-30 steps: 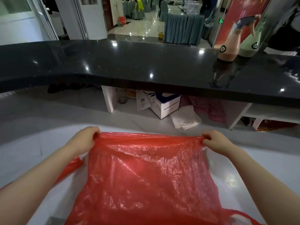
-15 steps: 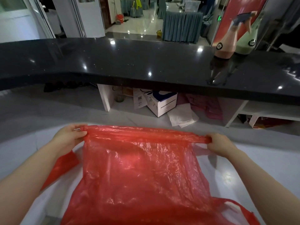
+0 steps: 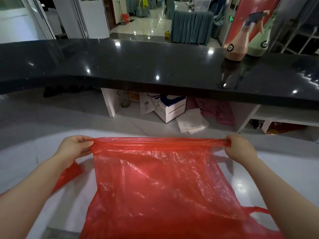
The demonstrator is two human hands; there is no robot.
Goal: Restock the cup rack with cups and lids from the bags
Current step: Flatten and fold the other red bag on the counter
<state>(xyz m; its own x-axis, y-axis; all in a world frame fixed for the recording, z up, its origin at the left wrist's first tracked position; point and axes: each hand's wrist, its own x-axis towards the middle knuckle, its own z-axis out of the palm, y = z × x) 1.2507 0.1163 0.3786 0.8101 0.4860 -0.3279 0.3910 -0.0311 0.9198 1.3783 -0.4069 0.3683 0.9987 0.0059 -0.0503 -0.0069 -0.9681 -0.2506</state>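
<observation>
A red plastic bag (image 3: 160,187) is stretched flat over a white counter (image 3: 284,169), its top edge pinched by the left hand (image 3: 74,148) and right hand (image 3: 239,149), held wide apart. Beyond, a black countertop (image 3: 138,62) is seen, with a white box (image 3: 170,109) beneath and two spray bottles (image 3: 236,47) on top.

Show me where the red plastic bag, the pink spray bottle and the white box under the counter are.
red plastic bag (image 3: 164,183), head view, middle of its flat sheet.
pink spray bottle (image 3: 237,44), head view, on its body.
white box (image 3: 174,110), head view, on its front side.
</observation>
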